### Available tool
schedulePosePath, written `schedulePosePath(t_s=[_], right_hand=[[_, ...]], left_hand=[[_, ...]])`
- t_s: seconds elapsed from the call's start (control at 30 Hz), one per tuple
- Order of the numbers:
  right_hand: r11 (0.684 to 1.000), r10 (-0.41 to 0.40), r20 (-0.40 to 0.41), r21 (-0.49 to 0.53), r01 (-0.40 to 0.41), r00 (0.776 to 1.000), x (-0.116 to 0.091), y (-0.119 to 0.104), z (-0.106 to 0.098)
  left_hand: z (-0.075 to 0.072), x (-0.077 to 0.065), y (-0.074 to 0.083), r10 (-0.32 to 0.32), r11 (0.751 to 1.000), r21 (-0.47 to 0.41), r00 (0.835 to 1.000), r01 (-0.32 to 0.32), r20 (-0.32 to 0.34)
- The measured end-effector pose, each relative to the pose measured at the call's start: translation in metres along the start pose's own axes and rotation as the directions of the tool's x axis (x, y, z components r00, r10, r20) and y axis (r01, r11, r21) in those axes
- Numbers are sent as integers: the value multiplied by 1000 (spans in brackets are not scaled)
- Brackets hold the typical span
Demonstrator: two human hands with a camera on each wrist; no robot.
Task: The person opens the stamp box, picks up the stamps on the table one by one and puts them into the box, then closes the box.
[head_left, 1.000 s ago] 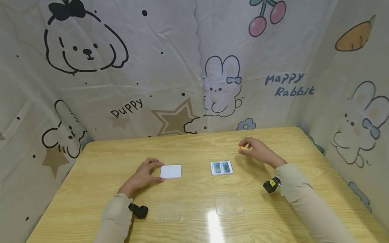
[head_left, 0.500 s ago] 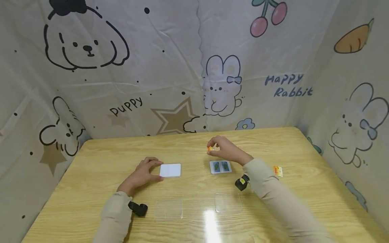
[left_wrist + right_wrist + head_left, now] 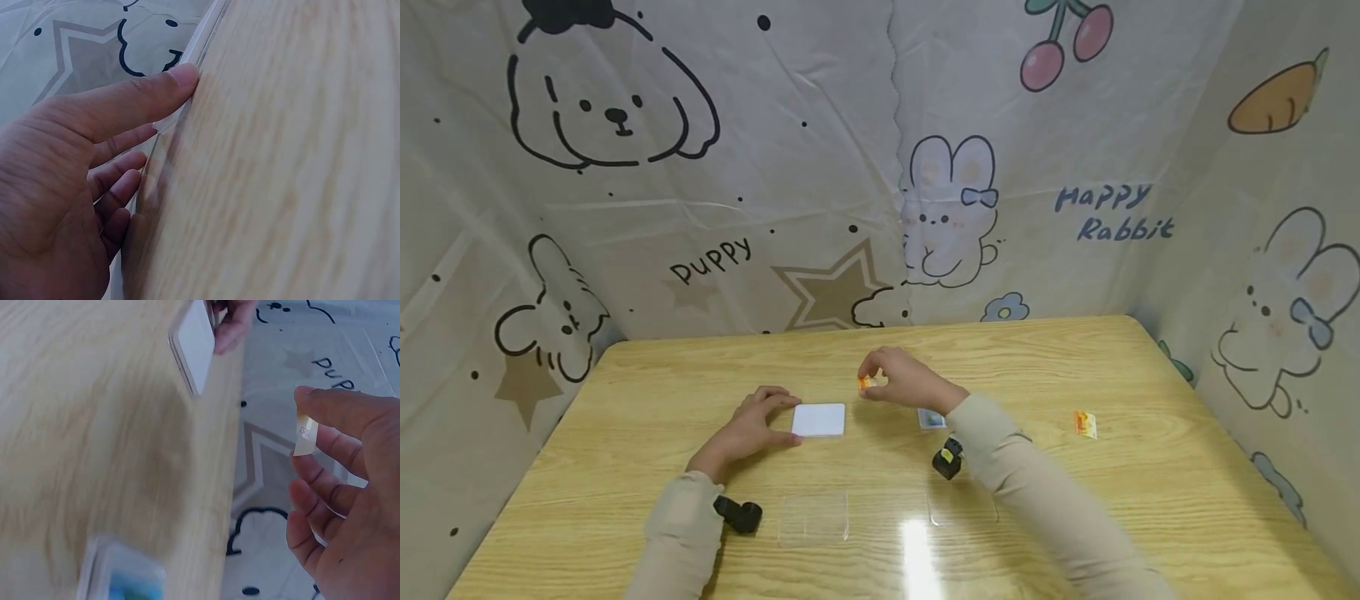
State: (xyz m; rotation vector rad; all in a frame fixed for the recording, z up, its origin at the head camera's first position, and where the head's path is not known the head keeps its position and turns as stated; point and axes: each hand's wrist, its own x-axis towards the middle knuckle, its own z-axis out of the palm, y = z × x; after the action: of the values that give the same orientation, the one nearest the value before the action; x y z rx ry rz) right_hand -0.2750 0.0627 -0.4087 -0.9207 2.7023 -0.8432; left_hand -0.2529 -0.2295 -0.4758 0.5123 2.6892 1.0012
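My left hand (image 3: 747, 429) holds a flat white rectangular box (image 3: 818, 420) on the table, thumb at its near left corner and fingers at the far left one. In the left wrist view the thumb and fingertips lie along a clear edge. Thumb and index finger of my right hand (image 3: 910, 383) pinch a small orange-and-white packet (image 3: 865, 384) with a serrated end, raised to the right of the white box. A flat box with blue-green pictures (image 3: 931, 418) lies partly hidden under the right forearm. Another orange-and-white packet (image 3: 1086, 424) lies on the table farther right.
Two clear shallow plastic lids or trays lie nearer the front, the left one (image 3: 814, 518) below the white box and the right one (image 3: 964, 510) partly behind the right sleeve. A printed cloth (image 3: 760, 208) hangs along the table's (image 3: 625, 500) far edge.
My right hand has carried the packet leftward, past the picture box to near the white box. The packet on the right has come into view from behind the arm. The left hand stays put.
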Motion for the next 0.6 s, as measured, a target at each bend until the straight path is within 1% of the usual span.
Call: schedulePosePath(t_s=[0.13, 0.3, 0.43, 0.6], right_hand=[[1000, -7, 16, 3, 7, 1000, 10, -4, 10], [1000, 10, 38, -5, -10, 999, 21, -9, 26], [999, 40, 73, -40, -37, 997, 26, -16, 38], [995, 25, 80, -94, -18, 996, 32, -27, 47]], left_hand=[[-1, 2, -2, 5, 1000, 8, 1000, -5, -6], [0, 3, -6, 6, 1000, 4, 1000, -6, -19], [1, 2, -6, 2, 1000, -4, 1000, -2, -10], [1, 2, -5, 14, 1000, 0, 1000, -14, -15]])
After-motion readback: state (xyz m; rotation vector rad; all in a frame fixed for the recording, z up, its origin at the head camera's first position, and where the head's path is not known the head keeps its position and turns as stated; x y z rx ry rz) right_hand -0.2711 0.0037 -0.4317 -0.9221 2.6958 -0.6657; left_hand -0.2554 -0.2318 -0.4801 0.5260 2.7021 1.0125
